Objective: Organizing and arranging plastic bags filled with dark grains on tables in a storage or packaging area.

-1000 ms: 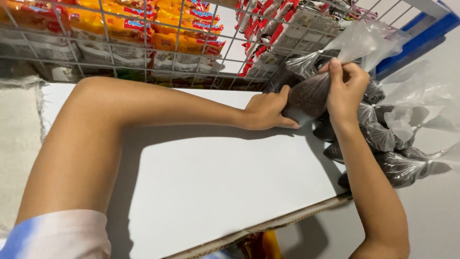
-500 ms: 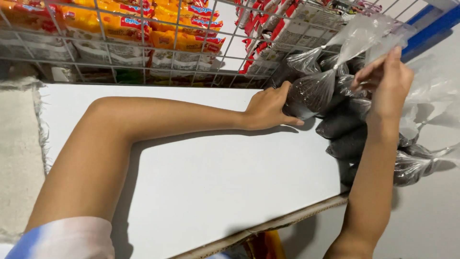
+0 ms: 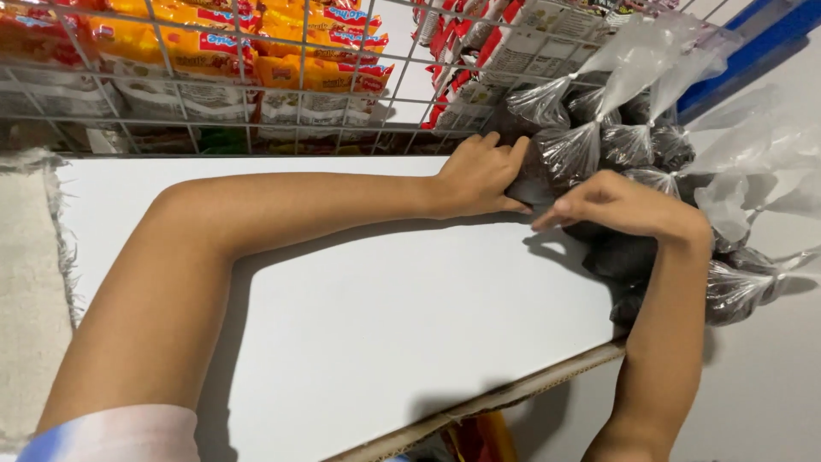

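My left hand (image 3: 479,175) reaches across a white board (image 3: 359,316) and presses against a small clear bag of dark grains (image 3: 569,150) at the board's far right edge. My right hand (image 3: 611,205) comes in from the right, fingers curled and pointing left, its fingertips touching the bottom of that same bag next to the left hand. Several more knotted clear bags of dark grains (image 3: 735,287) are piled along the board's right side, partly hidden behind my right wrist.
A wire rack (image 3: 256,77) behind the board holds yellow-and-red packets (image 3: 316,73) and red-and-white packets (image 3: 522,43). A blue bar (image 3: 761,43) runs at top right. A pale woven cloth (image 3: 26,299) lies at left. The board's cardboard front edge (image 3: 479,406) shows below.
My right hand came down from the knotted top of the raised bag to the board's edge beside the left hand. The bag now rests lower among the pile.
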